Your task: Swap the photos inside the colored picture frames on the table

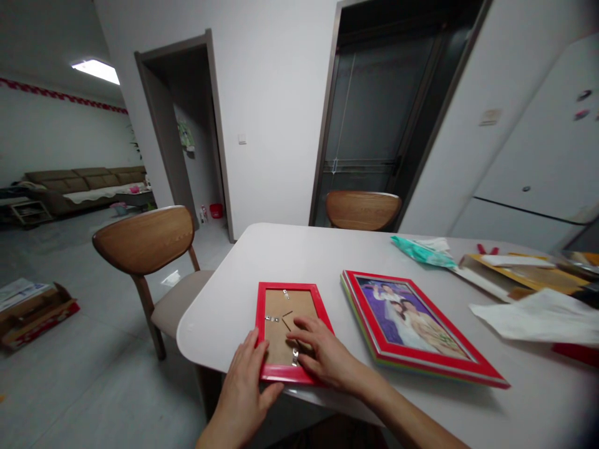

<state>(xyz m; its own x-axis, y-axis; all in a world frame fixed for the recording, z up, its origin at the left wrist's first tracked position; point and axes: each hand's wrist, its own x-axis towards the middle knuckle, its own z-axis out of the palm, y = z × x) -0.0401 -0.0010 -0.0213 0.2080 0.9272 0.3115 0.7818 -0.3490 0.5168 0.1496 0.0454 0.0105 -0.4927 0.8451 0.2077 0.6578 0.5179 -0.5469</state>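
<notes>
A small red picture frame (262, 305) lies face down on the white table, its brown backing board (276, 340) showing with small metal clips along the edges. My left hand (249, 380) rests against the frame's lower left edge, fingers stretched out and thumb apart. Over the board's right part is my right hand (322, 352), its fingers bent and spread, fingertips near the cut lines in the board and the lower metal clip (294, 357). Nothing shows in its grasp. Right of it a larger red-bordered photo frame (388, 337) lies face up on a stack.
The white table (290, 249) carries a green-and-white packet (423, 251), a yellow envelope (528, 268) and white paper (538, 315) on the right. One wooden chair (150, 240) stands at the left, another chair (362, 210) behind. An open cardboard box (40, 315) sits on the floor.
</notes>
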